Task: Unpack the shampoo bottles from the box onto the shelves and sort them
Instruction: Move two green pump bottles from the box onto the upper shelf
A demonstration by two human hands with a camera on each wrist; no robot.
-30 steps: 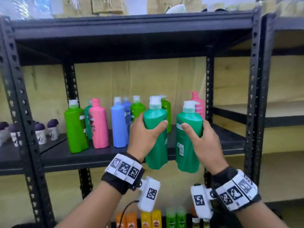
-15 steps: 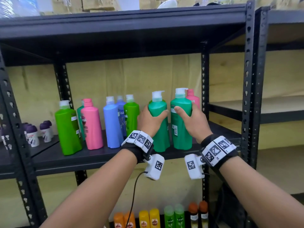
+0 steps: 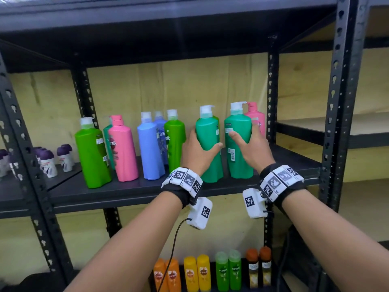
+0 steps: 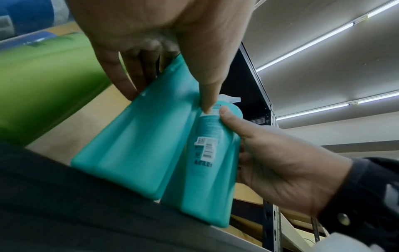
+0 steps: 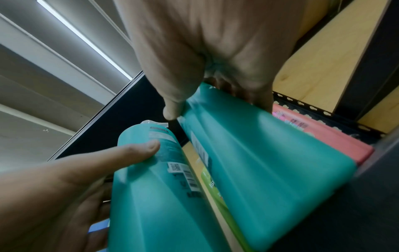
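Left hand (image 3: 196, 152) and right hand (image 3: 253, 149) grip 2 teal bottles (image 3: 210, 150) near shelf edge (image 3: 147, 197).

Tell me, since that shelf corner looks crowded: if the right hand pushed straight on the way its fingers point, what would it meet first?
Probably the pink bottle. The right hand wraps the right teal bottle, fingers reaching behind it toward the pink one. Depth is unclear.
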